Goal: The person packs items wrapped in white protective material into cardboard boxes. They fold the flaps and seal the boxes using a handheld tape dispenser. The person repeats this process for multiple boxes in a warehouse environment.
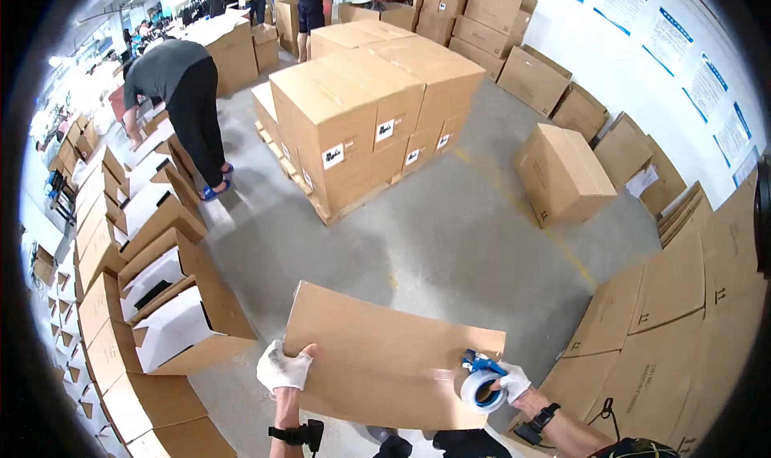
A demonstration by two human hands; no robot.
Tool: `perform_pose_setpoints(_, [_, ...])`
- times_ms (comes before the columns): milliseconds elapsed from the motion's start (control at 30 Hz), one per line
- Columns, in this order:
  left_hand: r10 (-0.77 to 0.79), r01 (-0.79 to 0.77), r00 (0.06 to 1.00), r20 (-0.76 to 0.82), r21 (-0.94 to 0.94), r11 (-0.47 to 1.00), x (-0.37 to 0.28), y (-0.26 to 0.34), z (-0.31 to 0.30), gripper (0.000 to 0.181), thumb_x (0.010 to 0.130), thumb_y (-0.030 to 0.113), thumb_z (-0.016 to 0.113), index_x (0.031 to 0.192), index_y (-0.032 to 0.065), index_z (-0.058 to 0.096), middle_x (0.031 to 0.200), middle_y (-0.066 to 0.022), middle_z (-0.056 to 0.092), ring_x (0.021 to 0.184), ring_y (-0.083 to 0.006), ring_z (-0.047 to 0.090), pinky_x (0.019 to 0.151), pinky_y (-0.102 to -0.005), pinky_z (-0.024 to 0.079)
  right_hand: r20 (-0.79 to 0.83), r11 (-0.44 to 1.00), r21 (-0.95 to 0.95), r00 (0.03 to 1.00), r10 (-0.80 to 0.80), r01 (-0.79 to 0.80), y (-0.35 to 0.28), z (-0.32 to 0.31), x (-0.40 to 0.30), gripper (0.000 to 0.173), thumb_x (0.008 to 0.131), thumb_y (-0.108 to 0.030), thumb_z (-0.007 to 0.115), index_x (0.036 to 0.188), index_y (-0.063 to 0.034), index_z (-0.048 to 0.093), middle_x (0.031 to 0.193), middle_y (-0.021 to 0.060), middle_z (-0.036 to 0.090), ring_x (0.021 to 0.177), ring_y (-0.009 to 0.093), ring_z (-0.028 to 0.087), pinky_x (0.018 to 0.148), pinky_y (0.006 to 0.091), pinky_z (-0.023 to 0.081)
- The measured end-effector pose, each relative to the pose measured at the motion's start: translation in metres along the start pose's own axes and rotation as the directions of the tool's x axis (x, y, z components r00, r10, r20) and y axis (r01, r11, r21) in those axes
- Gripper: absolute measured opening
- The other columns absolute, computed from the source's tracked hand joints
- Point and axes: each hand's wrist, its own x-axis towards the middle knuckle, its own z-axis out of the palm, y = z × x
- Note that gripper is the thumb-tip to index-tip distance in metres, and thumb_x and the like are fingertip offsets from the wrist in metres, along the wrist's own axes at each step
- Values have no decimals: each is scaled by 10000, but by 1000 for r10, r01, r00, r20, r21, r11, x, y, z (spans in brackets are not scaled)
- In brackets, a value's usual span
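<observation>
A cardboard box [373, 361] is before me, a flat face with a centre seam towards the camera. My left hand [282, 366], in a white glove with bare fingertips, grips its left edge, thumb on the face. In my right hand [511, 383], also gloved, is a blue tape dispenser [483, 361] loaded with a roll of clear tape [483, 392]. The dispenser lies over the right end of the seam, where a short shiny strip shows. Whether its blade touches the cardboard I cannot tell.
Open cartons [181, 319] with white liners line the left side. A pallet [355, 208] of stacked boxes [361, 97] stands ahead, a lone carton [560, 175] to its right. Large cartons [650, 313] rise close on my right. A person [181, 91] bends over cartons at left.
</observation>
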Motion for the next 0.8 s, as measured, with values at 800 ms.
perform_pose_setpoints(800, [332,-330,842,-425,81,940,500,564,-148,754,776,638,708,1335,140,620,1228,-198,690,1095,-353,690,952,-442,534,256,598,30,572,-779,801,-823,223,237,261,755,-33,636,1013,-6,662,940,74,688,819,209,662,780,346,553])
